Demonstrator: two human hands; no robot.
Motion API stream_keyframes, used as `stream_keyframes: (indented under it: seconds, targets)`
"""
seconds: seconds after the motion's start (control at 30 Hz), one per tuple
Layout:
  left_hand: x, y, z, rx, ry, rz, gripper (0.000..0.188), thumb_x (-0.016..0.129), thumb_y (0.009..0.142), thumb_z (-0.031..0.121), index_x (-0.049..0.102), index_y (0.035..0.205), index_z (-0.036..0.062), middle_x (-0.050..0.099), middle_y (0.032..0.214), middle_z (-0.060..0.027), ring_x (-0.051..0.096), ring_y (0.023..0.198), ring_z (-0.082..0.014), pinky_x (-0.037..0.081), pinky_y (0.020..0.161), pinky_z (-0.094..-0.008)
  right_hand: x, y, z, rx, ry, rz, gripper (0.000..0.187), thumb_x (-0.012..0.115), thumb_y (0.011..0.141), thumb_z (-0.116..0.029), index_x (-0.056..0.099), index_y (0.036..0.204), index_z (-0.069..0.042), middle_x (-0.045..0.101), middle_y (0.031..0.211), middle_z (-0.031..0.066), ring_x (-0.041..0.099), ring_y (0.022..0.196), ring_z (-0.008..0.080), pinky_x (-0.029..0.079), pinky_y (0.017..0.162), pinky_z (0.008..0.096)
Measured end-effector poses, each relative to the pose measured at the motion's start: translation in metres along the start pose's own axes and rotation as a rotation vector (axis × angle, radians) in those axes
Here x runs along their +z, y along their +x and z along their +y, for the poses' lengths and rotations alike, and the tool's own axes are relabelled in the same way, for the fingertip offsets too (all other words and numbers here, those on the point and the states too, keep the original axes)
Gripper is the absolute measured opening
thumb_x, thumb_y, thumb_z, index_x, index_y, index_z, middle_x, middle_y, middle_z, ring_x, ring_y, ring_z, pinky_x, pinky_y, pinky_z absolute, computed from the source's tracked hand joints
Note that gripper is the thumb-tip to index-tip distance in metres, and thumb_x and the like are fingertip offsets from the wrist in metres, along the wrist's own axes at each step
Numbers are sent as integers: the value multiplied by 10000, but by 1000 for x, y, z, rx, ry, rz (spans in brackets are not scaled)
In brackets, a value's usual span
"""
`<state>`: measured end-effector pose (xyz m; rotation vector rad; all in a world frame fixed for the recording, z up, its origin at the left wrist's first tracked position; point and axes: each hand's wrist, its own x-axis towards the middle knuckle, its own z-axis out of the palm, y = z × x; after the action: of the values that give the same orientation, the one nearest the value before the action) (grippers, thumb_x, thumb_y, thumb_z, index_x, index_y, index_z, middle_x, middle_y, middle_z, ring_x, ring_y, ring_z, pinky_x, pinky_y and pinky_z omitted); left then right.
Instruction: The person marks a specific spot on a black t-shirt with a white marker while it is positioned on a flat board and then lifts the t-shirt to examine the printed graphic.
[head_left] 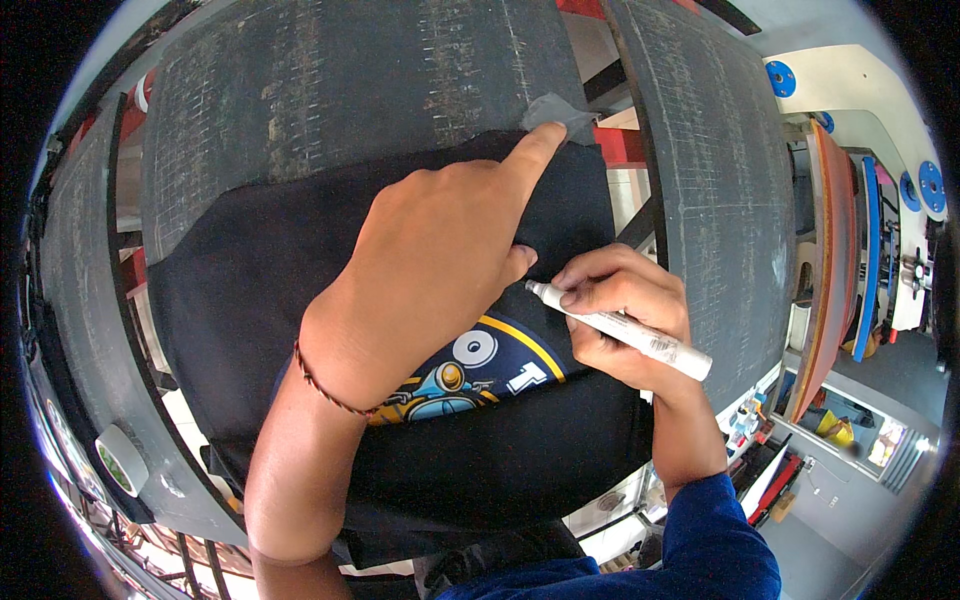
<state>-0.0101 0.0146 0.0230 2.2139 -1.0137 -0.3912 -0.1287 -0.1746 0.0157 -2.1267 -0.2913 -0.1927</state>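
Left hand point(440, 260) pressed flat on the dark navy printed cotton shirt point(250, 290), holding nothing; right hand point(620, 310) gripping a white cylindrical marker pen point(625, 330).

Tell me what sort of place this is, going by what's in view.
Probably a garment screen-printing workshop. A dark navy T-shirt with a colourful cartoon print lies stretched over a worn dark grey printing pallet, with another pallet of the same kind alongside. The right hand holds a white marker pen at the fabric.
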Motion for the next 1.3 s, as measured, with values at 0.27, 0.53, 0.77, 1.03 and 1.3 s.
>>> stream_keyframes:
  seconds: [0.27,0.53,0.77,1.03,1.3]
  targets:
    - [1,0,-1,6,-9,5,855,788,777,169,369,1520,123,697,1018,-242,677,961,-421,526,849,-485,-3,0,6,-9,107,-62,185,731,666,41,677,824,-36,712,945,130,701,894,271,549,751,352]
    - [0,-1,-1,7,7,14,854,788,776,170,372,1520,127,696,1001,-251,679,955,-422,528,840,-489,-6,2,12,-30,163,-109,187,732,663,42,687,824,-43,718,941,130,700,897,279,549,765,357]
    - [-1,0,-1,-7,-19,-2,862,791,774,163,369,1525,131,695,979,-244,679,938,-417,523,827,-486,-7,2,12,-31,176,-117,168,743,680,21,689,825,-44,719,945,130,697,899,281,548,778,362]
    - [2,-1,-2,11,-5,23,870,796,768,165,372,1527,133,685,915,-214,676,909,-405,518,811,-475,-5,0,13,12,182,-87,142,737,694,8,689,819,-39,723,951,132,699,901,275,546,790,360]
    - [3,-2,-2,16,4,43,862,796,767,171,381,1522,144,681,902,-202,676,894,-400,519,810,-474,-4,-1,12,38,185,-80,129,720,700,8,690,817,-38,724,950,134,698,913,276,545,795,359]
